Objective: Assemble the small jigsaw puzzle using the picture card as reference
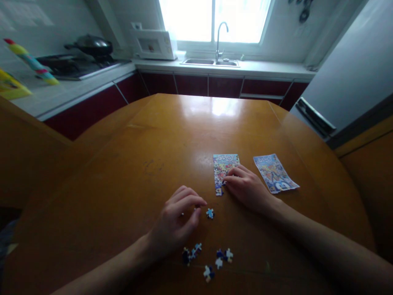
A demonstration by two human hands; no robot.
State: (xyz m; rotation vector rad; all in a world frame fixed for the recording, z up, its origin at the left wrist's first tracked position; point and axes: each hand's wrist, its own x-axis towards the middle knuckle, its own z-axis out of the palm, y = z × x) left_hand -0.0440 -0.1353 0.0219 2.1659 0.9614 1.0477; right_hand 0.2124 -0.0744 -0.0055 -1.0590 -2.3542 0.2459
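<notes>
A partly assembled jigsaw puzzle (218, 166), crowded with small coloured figures, lies right of the table's middle. My right hand (244, 184) covers its lower right part, with fingers bent together over a small puzzle piece at its lower edge. My left hand (179, 213) hovers closer to me, thumb and forefinger apart, nothing visible between them. Just right of those fingertips rests a loose light-blue puzzle piece (210, 213). Bits of other pieces peek out around the left hand. Several loose pieces lie nearer me, among them a dark cluster (186, 256) and a white piece (207, 273).
A printed picture sheet (276, 174) lies to the right on the glossy wooden table (138, 172). Beyond the table stand a counter with a sink (199, 62), a microwave (153, 44) and a wok (92, 44) on the stove. A fridge (346, 69) is at right.
</notes>
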